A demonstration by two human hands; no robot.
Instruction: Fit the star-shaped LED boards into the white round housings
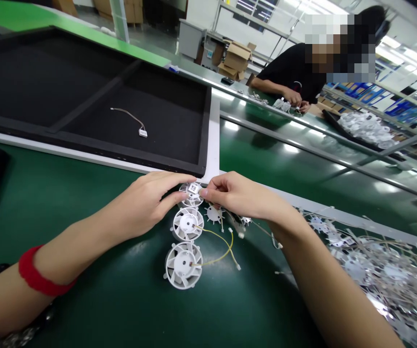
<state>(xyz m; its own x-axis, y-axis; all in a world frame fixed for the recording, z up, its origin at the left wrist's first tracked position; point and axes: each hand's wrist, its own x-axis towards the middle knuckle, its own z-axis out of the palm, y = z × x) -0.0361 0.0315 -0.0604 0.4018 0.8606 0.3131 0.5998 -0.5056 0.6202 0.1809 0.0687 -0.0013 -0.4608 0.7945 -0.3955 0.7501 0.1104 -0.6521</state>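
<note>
Three round white fans stand in a row on the green table. My left hand [154,195] has its thumb and index finger closed around the farthest fan [191,199]. On that fan's hub lies a small white square piece [194,188] with dark markings. My right hand [232,193] is curled in a pinch at the fan's right side, its thumb tip touching by the square piece; what lies between its fingers is hidden. Nearer to me are the middle fan [188,223] and the nearest fan [184,265], each with a thin yellow cable running right. A flat spoked white disc [214,213] lies below my right hand.
A black tray [179,116] holds one small white wired part [142,133]. Many spoked discs with cables [386,275] are heaped at the right. Across a metal rail [303,154], a co-worker [288,72] handles small parts beside a pile of white pieces [366,128].
</note>
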